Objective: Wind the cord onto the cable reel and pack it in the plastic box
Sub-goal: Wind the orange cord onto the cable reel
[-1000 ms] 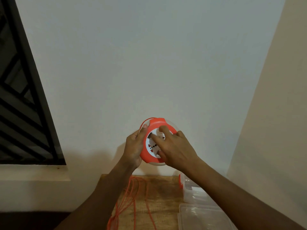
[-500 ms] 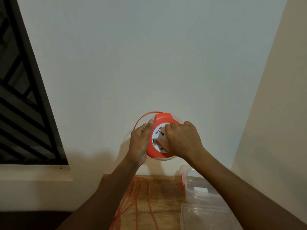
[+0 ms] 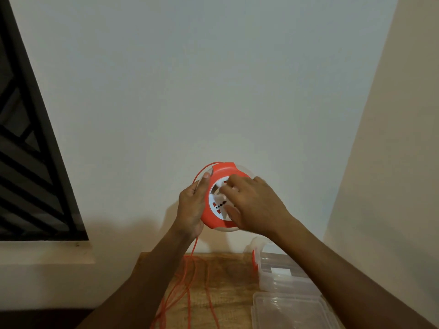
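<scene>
I hold an orange cable reel (image 3: 219,173) with a white socket face up in front of the wall. My left hand (image 3: 192,205) grips its left rim, thumb up along the edge. My right hand (image 3: 254,205) lies on the white face with fingers curled on it, blurred by motion. An orange cord (image 3: 200,173) loops out over the reel's top left, runs behind my left hand and drops to the wooden table (image 3: 228,276), where several strands lie loose. A clear plastic box (image 3: 282,276) with an orange clip stands at the table's right.
The box's clear lid (image 3: 292,312) lies flat in front of it at the lower right. A dark window grille (image 3: 31,162) fills the left side above a sill. A plain wall is straight ahead, a second wall close on the right.
My right hand has kept turning on the reel's white face, its fingers shifting from curled at the centre to spread higher. The reel stays in my left hand.
</scene>
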`<action>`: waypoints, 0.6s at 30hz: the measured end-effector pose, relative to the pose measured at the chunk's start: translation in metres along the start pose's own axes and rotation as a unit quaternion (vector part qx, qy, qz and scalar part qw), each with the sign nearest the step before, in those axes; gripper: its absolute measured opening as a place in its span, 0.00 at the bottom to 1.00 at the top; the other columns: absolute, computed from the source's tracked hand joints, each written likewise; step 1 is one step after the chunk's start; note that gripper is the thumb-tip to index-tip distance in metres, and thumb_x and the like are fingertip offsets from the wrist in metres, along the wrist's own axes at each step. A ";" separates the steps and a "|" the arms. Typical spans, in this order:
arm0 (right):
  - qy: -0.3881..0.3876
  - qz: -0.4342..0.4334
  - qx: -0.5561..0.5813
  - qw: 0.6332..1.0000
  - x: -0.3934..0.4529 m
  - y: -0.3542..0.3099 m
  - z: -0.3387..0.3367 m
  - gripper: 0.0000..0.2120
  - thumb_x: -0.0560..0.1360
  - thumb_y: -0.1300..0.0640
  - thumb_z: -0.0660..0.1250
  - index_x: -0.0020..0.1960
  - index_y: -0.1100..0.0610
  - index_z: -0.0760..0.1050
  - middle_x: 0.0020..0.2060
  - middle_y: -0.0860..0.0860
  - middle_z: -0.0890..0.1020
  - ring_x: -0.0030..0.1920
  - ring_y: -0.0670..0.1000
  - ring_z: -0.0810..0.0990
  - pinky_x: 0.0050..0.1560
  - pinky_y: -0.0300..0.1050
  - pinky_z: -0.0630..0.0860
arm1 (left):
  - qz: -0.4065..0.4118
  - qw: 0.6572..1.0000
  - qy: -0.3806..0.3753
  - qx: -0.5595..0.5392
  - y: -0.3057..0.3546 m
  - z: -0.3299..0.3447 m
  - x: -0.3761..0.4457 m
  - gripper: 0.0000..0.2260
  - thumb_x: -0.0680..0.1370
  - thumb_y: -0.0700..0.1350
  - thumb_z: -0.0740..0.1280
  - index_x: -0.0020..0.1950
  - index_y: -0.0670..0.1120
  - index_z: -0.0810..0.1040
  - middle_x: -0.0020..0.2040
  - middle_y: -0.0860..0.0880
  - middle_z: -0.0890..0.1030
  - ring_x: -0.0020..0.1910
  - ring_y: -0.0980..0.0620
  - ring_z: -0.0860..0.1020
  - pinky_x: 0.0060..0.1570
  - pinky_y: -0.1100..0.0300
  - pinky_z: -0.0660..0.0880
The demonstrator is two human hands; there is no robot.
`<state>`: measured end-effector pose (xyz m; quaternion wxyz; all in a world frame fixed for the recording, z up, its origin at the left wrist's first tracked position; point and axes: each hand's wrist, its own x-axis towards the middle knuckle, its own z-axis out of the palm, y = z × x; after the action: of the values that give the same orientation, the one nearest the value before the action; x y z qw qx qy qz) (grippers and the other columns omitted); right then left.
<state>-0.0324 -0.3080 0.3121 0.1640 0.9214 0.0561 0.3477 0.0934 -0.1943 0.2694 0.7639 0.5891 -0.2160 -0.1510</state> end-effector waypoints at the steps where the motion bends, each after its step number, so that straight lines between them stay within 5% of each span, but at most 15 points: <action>1: -0.056 -0.032 0.015 0.998 -0.001 0.001 0.000 0.21 0.70 0.51 0.74 0.61 0.54 0.76 0.60 0.54 0.80 0.54 0.57 0.80 0.52 0.53 0.78 | -0.001 1.000 -0.001 -0.001 0.000 -0.001 0.001 0.21 0.71 0.67 0.66 0.56 0.57 0.82 0.49 0.55 0.88 0.47 0.48 0.88 0.42 0.52 0.85; 3: -0.150 -0.065 0.021 0.986 -0.002 0.001 0.000 0.25 0.72 0.50 0.72 0.68 0.51 0.72 0.69 0.51 0.73 0.63 0.57 0.75 0.62 0.55 0.75 | -0.005 1.000 -0.005 -0.005 -0.001 -0.002 0.002 0.21 0.71 0.68 0.67 0.57 0.57 0.83 0.52 0.52 0.88 0.49 0.45 0.88 0.47 0.47 0.86; 5: -0.165 -0.064 0.005 0.984 -0.002 0.001 -0.001 0.27 0.73 0.50 0.72 0.70 0.50 0.70 0.71 0.50 0.71 0.63 0.56 0.76 0.61 0.54 0.75 | -0.010 1.000 -0.006 -0.002 -0.001 -0.004 0.002 0.21 0.71 0.67 0.67 0.56 0.57 0.83 0.53 0.51 0.88 0.49 0.45 0.88 0.48 0.46 0.85; 13: -0.152 -0.084 -0.067 0.983 0.008 -0.002 -0.009 0.31 0.69 0.49 0.76 0.68 0.53 0.70 0.67 0.52 0.76 0.59 0.58 0.78 0.56 0.54 0.78 | -0.009 1.000 -0.022 0.008 0.001 -0.005 0.001 0.24 0.71 0.67 0.66 0.61 0.55 0.82 0.56 0.49 0.87 0.53 0.44 0.87 0.53 0.44 0.84; 18: -0.098 -0.106 -0.127 0.981 0.012 -0.011 -0.005 0.22 0.75 0.51 0.69 0.63 0.61 0.71 0.53 0.60 0.83 0.47 0.60 0.81 0.48 0.55 0.79 | -0.007 0.999 -0.046 0.015 0.000 -0.004 -0.002 0.22 0.72 0.67 0.67 0.59 0.56 0.83 0.53 0.52 0.88 0.52 0.47 0.87 0.50 0.50 0.85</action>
<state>-0.0264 -0.2932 0.3194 0.3200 0.9116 0.0927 0.2409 0.0934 -0.1904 0.2680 0.7430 0.5945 -0.2493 -0.1800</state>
